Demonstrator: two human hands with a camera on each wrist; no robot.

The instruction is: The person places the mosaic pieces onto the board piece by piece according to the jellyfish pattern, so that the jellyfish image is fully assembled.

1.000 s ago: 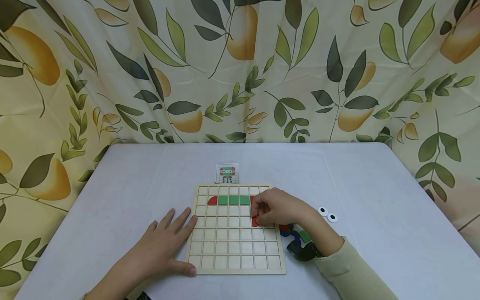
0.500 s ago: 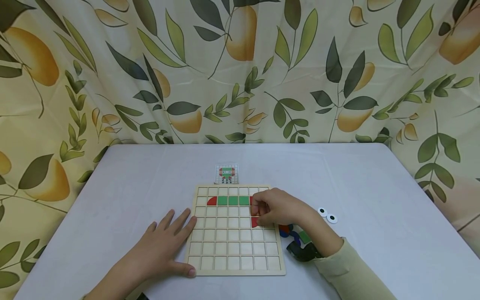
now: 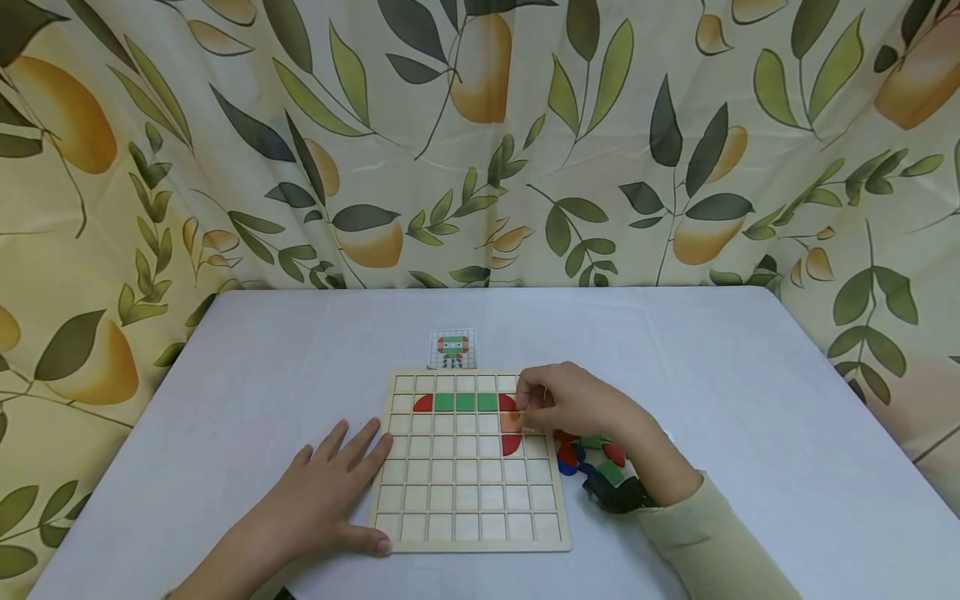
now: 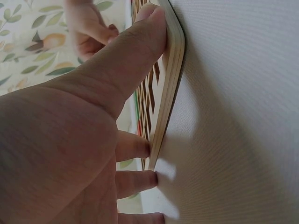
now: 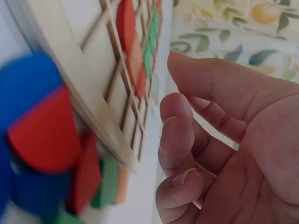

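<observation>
A wooden grid board [image 3: 480, 547] lies on the white table. One of its rows holds a red rounded piece [image 3: 423, 403], several green squares [image 3: 466, 402] and another red rounded piece [image 3: 507, 402]. Below that right-hand piece come an orange square [image 3: 510, 423] and a red rounded piece [image 3: 512, 444]. My left hand [image 3: 330, 487] rests spread along the board's left edge, thumb on the near corner in the left wrist view. Over the board's right side hovers my right hand [image 3: 573, 404]; in the right wrist view its fingers [image 5: 176, 140] are loosely bent with nothing between them.
Loose red, blue and green pieces [image 3: 567, 457] lie by the board's right edge, partly under my right wrist. Beyond the far edge stands a small pattern card [image 3: 452, 348]. A curtain with a fruit-and-leaf print [image 3: 450, 167] hangs behind the table.
My right hand has let go and moved up and right, uncovering the orange square between the two red pieces. Its arm now hides the two googly eyes. The left hand stays put.
</observation>
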